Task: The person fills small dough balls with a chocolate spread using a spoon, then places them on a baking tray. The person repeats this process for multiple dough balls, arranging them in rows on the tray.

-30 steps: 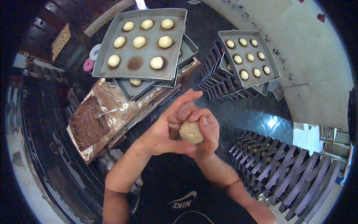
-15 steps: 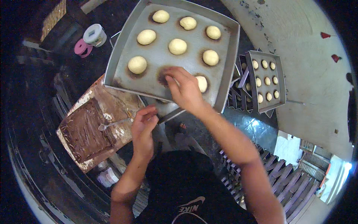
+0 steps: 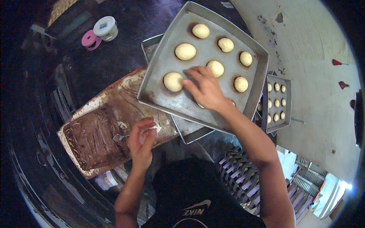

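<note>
A deep metal baking tray (image 3: 163,102) carries several round, pale dough balls, set apart on dark ringed marks. Over its near part is my right hand (image 3: 208,89), palm down with fingers apart. Its thumb tip reaches the edge of the near-left dough ball (image 3: 173,81); whether it touches I cannot tell. Another dough ball (image 3: 215,68) sits just beyond the fingers. My hand and wrist mostly cover two more. Left of the tray, my left hand (image 3: 141,143) hovers with bent fingers and a gap to the thumb, near a spoon (image 3: 118,137) on the brown-smeared board.
A brown-coated rectangular pan (image 3: 91,136) rests on the worn board (image 3: 127,93). Another tray (image 3: 190,131) lies beneath the dough tray. At right stands a further tray of dough balls (image 3: 288,104). A white bucket (image 3: 105,28) and pink lid (image 3: 90,40) are far left.
The view has shifted, so the tray appears lower and farther right. My right hand's fingers have spread and moved toward the near-left dough ball; a dough edge now shows beneath its palm.
</note>
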Demonstrator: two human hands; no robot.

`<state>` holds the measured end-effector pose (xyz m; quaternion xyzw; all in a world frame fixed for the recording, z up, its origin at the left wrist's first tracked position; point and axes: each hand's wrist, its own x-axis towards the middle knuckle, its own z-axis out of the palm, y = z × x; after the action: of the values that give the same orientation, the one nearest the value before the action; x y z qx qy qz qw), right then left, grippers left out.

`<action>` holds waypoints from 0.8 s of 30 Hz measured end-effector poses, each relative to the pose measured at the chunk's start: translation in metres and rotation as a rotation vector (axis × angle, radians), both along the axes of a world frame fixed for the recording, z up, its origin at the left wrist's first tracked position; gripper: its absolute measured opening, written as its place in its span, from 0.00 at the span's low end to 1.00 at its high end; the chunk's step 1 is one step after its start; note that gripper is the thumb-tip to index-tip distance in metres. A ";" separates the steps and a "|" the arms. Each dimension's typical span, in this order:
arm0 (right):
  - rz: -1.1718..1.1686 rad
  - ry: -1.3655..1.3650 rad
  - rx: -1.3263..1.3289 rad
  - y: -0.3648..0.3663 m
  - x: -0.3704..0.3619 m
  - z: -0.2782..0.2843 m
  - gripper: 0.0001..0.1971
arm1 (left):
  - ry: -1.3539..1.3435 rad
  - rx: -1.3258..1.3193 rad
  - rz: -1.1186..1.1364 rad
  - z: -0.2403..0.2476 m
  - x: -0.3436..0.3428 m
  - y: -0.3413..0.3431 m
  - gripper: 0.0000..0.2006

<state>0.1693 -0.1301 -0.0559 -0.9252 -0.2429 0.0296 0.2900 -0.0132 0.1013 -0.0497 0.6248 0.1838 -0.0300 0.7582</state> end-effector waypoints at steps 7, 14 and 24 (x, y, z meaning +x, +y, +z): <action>-0.272 0.525 0.944 0.064 -0.107 0.047 0.16 | -0.298 0.093 0.504 0.023 0.009 -0.055 0.09; -0.324 0.530 1.076 0.018 -0.248 0.030 0.12 | -0.527 0.477 0.319 0.003 -0.092 -0.104 0.15; -0.017 0.488 0.858 0.051 -0.316 0.001 0.14 | -0.026 -0.029 0.331 -0.041 -0.230 -0.082 0.24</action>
<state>-0.1471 -0.0789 -0.0553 -0.6904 -0.1505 0.1402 0.6936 -0.2436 0.0190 -0.0907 0.5753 0.2741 0.1008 0.7640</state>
